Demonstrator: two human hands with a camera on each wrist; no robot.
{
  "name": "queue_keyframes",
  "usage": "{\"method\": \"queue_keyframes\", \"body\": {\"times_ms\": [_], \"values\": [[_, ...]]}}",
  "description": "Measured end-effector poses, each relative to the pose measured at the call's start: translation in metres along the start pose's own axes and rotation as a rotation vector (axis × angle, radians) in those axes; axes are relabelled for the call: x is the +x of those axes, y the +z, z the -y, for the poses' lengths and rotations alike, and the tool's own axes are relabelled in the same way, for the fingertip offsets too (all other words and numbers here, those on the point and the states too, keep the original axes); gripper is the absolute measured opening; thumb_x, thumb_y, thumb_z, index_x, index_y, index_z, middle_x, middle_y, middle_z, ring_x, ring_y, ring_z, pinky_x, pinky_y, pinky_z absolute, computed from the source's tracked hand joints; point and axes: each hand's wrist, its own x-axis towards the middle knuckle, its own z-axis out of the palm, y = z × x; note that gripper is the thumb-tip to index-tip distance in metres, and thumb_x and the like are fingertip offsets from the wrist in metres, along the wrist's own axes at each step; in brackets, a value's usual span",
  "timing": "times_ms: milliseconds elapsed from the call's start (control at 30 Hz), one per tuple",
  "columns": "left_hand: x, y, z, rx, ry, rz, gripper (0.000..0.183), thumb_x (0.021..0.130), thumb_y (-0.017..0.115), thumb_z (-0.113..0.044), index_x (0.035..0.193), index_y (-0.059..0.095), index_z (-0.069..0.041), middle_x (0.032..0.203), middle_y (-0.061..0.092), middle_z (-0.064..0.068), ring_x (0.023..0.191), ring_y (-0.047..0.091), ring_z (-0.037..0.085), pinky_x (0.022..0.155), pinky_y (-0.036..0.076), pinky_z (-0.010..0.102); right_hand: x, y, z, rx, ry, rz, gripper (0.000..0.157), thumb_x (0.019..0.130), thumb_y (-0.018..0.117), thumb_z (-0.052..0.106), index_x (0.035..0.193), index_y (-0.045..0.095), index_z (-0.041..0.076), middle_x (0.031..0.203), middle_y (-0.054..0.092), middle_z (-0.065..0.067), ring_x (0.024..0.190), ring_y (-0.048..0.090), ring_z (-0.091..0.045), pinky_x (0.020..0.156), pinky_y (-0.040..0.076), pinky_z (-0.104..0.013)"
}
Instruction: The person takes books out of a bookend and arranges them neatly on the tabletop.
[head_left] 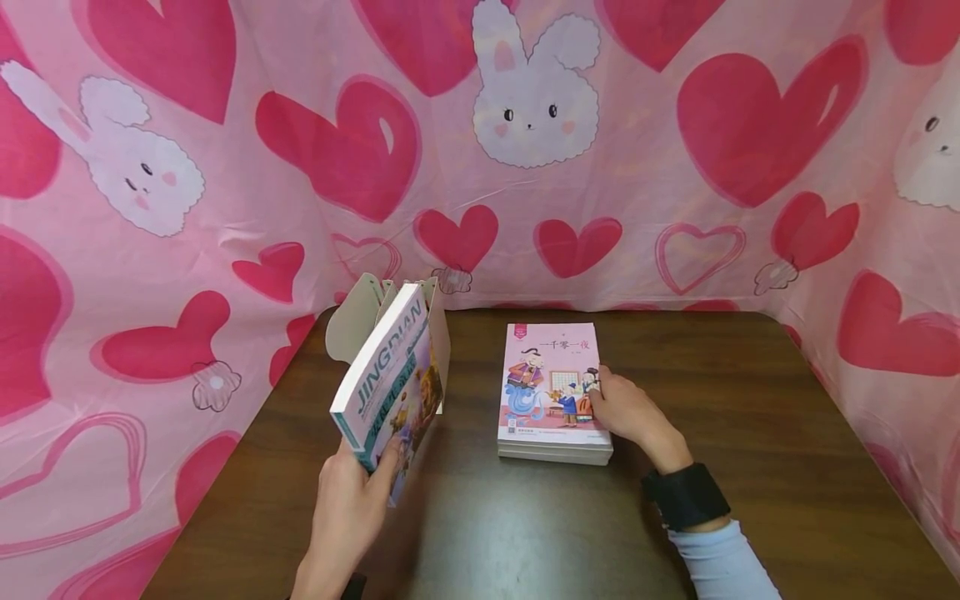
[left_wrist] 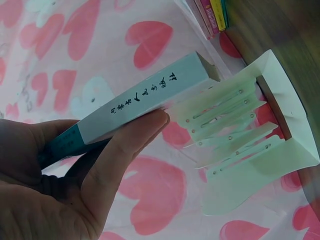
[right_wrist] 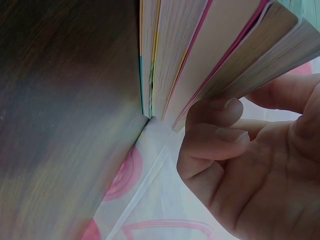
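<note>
My left hand [head_left: 347, 510] grips a thick paperback [head_left: 382, 408] by its lower end, thumb on the cover marked "JINGDIAN". The book is tilted on edge above the table. Just behind it stands a pale green bookstand [head_left: 347, 321] with several upright dividers, partly hidden by the book in the head view; its slots show in the left wrist view. To the right lies a stack of books [head_left: 553, 455], topped by a pink storybook [head_left: 555, 350]. At the stack's right edge my right hand [head_left: 633, 415] pinches the storybook, fingertips curled against the page edges in the right wrist view.
The dark wooden table [head_left: 750, 400] has a curtain [head_left: 630, 108] with hearts and rabbits around its back and sides. A black band [head_left: 686, 497] circles my right wrist.
</note>
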Motion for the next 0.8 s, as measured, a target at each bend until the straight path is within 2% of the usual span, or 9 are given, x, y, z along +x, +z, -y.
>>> {"method": "queue_keyframes", "body": {"times_ms": [200, 367, 567, 800], "values": [[0.0021, 0.0005, 0.0025, 0.004, 0.004, 0.010, 0.068, 0.097, 0.076, -0.002, 0.154, 0.040, -0.012, 0.144, 0.061, 0.025, 0.118, 0.066, 0.048, 0.085, 0.055, 0.066, -0.0014, -0.0013, 0.0017, 0.009, 0.004, 0.001, 0.069, 0.110, 0.051, 0.024, 0.157, 0.021, -0.018, 0.156, 0.037, -0.039, 0.137, 0.046, -0.052, 0.111, 0.034, -0.070], [0.0029, 0.0014, 0.0027, -0.013, -0.016, 0.004, 0.063, 0.099, 0.074, -0.005, 0.153, 0.043, -0.011, 0.141, 0.063, 0.024, 0.116, 0.068, 0.046, 0.085, 0.055, 0.066, -0.0009, -0.0011, 0.0024, 0.008, 0.000, -0.001, 0.069, 0.110, 0.050, 0.024, 0.157, 0.022, -0.018, 0.156, 0.037, -0.039, 0.138, 0.044, -0.053, 0.112, 0.034, -0.070], [0.0036, 0.0014, -0.0008, -0.078, -0.075, 0.020, 0.059, 0.103, 0.071, -0.014, 0.154, 0.043, -0.012, 0.144, 0.061, 0.023, 0.120, 0.066, 0.047, 0.088, 0.053, 0.067, -0.0001, -0.0016, 0.0021, -0.012, 0.007, -0.008, 0.068, 0.110, 0.050, 0.024, 0.157, 0.023, -0.017, 0.156, 0.038, -0.038, 0.139, 0.044, -0.053, 0.111, 0.034, -0.070], [0.0065, 0.0007, -0.0048, -0.082, -0.098, 0.018, 0.058, 0.103, 0.071, -0.016, 0.154, 0.044, -0.011, 0.145, 0.060, 0.022, 0.121, 0.065, 0.047, 0.089, 0.053, 0.067, -0.0014, -0.0018, 0.0009, -0.019, -0.003, -0.019, 0.068, 0.109, 0.053, 0.025, 0.156, 0.026, -0.016, 0.154, 0.041, -0.038, 0.137, 0.046, -0.052, 0.111, 0.036, -0.070]]}}
